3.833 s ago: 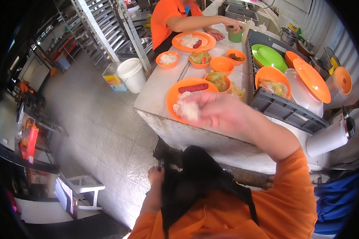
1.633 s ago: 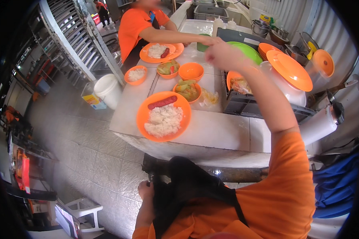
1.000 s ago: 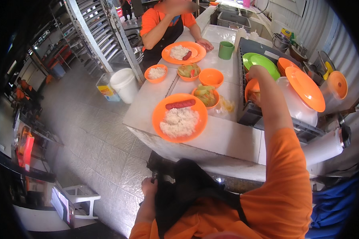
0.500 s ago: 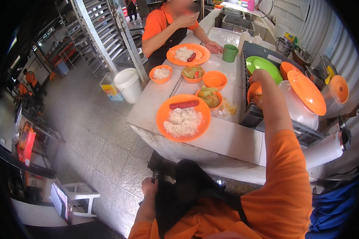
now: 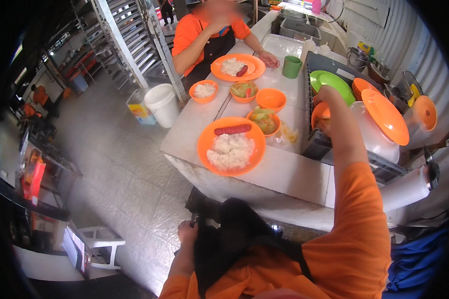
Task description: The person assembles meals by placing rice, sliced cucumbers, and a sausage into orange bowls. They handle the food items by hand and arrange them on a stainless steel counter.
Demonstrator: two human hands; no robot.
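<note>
My right hand (image 5: 325,93) reaches into a dark grey dish crate (image 5: 318,141) on the counter. It is bent down beside green plates (image 5: 340,84) and above an orange bowl (image 5: 318,113); its fingers are hidden. Low by my dark-clad leg, my left hand (image 5: 186,231) is curled against something dark that I cannot make out. Before me lies an orange plate (image 5: 204,157) with white rice (image 5: 230,151) and a red sausage (image 5: 232,129). Beyond it stand a bowl of cooked vegetables (image 5: 264,122) and an orange bowl (image 5: 271,99) whose inside shows no food.
Across the counter a person (image 5: 204,45) in orange sits with one hand near the mouth, behind another rice plate (image 5: 257,67). A green mug (image 5: 292,67), a rice bowl (image 5: 203,91) and a clear plastic bag (image 5: 285,135) are nearby. A white bucket (image 5: 163,104) stands left.
The view has shifted slightly. The person opposite sits a little more upright, with the raised hand lower. My right hand stays in the crate and my left hand stays by my leg.
</note>
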